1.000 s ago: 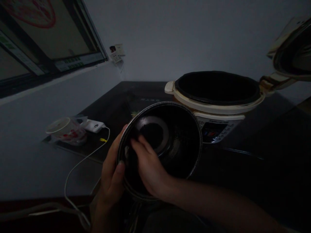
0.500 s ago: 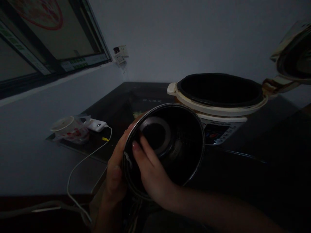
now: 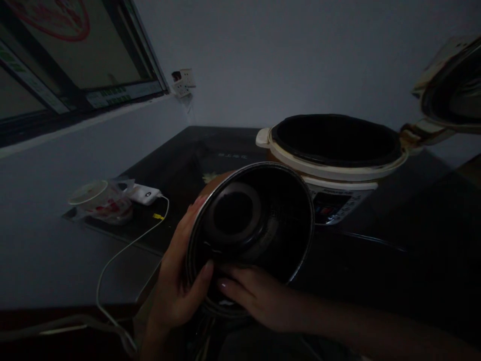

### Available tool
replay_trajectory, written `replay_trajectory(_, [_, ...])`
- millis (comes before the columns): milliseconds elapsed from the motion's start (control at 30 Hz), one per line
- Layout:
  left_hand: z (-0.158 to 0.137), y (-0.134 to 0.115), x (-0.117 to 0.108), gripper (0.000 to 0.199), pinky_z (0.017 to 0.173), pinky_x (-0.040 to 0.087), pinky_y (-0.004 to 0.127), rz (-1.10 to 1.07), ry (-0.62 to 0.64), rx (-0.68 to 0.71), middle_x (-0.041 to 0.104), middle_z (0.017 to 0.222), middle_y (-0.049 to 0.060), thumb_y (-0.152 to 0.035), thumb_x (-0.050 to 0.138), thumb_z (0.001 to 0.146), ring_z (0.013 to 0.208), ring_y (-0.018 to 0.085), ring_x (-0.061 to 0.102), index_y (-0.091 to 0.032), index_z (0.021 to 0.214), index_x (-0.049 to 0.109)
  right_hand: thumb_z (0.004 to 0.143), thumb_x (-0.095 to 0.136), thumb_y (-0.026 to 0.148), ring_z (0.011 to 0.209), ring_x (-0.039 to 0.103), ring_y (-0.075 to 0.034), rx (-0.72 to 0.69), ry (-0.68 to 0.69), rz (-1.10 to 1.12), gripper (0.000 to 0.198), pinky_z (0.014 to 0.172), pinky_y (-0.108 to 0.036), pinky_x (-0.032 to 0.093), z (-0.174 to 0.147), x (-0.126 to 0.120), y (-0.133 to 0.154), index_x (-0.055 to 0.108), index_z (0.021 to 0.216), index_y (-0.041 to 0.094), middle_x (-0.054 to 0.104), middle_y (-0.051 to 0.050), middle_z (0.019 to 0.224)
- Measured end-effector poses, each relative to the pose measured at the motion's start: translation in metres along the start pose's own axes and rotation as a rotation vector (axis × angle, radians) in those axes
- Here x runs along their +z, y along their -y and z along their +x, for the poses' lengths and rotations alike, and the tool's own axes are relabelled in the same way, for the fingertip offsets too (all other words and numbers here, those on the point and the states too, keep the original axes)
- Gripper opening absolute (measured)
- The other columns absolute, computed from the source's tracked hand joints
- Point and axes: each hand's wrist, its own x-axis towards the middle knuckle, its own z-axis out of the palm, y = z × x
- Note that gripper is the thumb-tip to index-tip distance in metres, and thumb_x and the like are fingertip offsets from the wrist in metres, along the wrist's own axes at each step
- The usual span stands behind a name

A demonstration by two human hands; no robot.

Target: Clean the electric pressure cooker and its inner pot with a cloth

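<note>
A dark inner pot [image 3: 278,220] is tilted so that its round mouth faces me. My left hand [image 3: 176,281] grips its left side, fingers along the outer wall and thumb hooked over the rim. Inside, my right hand [image 3: 259,296] reaches in from the right and lies against the lower wall close to the left thumb. Nothing shows in the right hand, though some of its fingertips are hidden in shadow. Small pale wet-looking marks lie on the pot's inner wall near the fingers. Behind it stands a rice cooker [image 3: 338,173] with its lid [image 3: 451,95] raised.
A dark glossy counter [image 3: 165,150] runs along the wall. A plastic-wrapped tub [image 3: 101,200] and a white device [image 3: 145,194] with a cable [image 3: 112,260] lie at left. Wall sockets [image 3: 183,82] sit beside the window [image 3: 93,65].
My right hand has slid down the pot's inside toward the near rim. My left thumb has moved over the rim into the pot. The view has shifted slightly.
</note>
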Motion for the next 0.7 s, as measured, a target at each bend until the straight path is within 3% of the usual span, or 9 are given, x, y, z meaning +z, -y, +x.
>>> replay_trajectory(133, [0.002,-0.002,0.001,0.069,0.120,0.028,0.048,0.021,0.011,-0.011,0.039,0.157,-0.001,-0.020,0.058,0.089,0.146,0.030,0.034,-0.035,0.152,0.034,0.100,0.045,0.036,0.118,0.060,-0.025,0.161,0.043,-0.239,0.034,0.107,-0.042,0.042,-0.008,-0.015,-0.009,0.066,0.116,0.013,0.066,-0.014,0.124])
replay_trajectory(233, [0.002,-0.003,0.003,0.067,0.121,0.027,0.048,0.018,0.002,-0.018,0.039,0.157,-0.003,-0.022,0.057,0.089,0.146,0.030,0.033,-0.036,0.151,0.035,0.098,0.047,0.036,0.116,0.060,-0.026,0.170,0.028,-0.283,0.036,0.104,-0.044,0.045,-0.009,-0.012,-0.004,0.061,0.119,0.010,0.064,-0.017,0.124])
replay_trajectory(433, [0.000,-0.002,0.005,0.064,0.121,0.029,0.045,-0.011,-0.024,-0.038,0.039,0.157,-0.003,-0.022,0.055,0.091,0.145,0.028,0.034,-0.036,0.150,0.036,0.103,0.039,0.034,0.121,0.058,-0.015,0.004,-0.104,0.133,0.038,0.112,-0.034,0.040,-0.003,0.007,0.020,0.056,0.133,0.018,0.061,-0.007,0.135])
replay_trajectory(500, [0.000,-0.002,0.004,0.063,0.121,0.029,0.043,-0.014,-0.027,-0.065,0.039,0.157,-0.003,-0.022,0.055,0.091,0.145,0.027,0.034,-0.035,0.150,0.037,0.102,0.041,0.031,0.130,0.052,-0.016,-0.042,-0.099,0.113,0.043,0.116,-0.034,0.035,-0.004,0.011,0.025,0.048,0.142,0.017,0.054,-0.009,0.143])
replay_trajectory(600, [0.002,-0.004,0.002,0.065,0.121,0.028,0.042,-0.009,-0.017,-0.084,0.039,0.157,-0.002,-0.023,0.058,0.090,0.145,0.027,0.034,-0.034,0.150,0.037,0.097,0.050,0.026,0.146,0.032,-0.019,-0.044,0.007,-0.085,0.062,0.122,-0.035,0.025,-0.011,0.011,0.024,0.029,0.153,0.009,0.035,-0.014,0.157])
replay_trajectory(700, [0.001,-0.004,0.000,0.068,0.120,0.030,0.041,-0.004,-0.009,-0.077,0.040,0.157,-0.003,-0.021,0.060,0.088,0.145,0.027,0.035,-0.035,0.150,0.038,0.097,0.052,0.030,0.149,0.022,-0.018,-0.017,0.106,-0.306,0.067,0.123,-0.036,0.021,-0.023,0.006,0.013,0.024,0.155,0.010,0.025,-0.012,0.160])
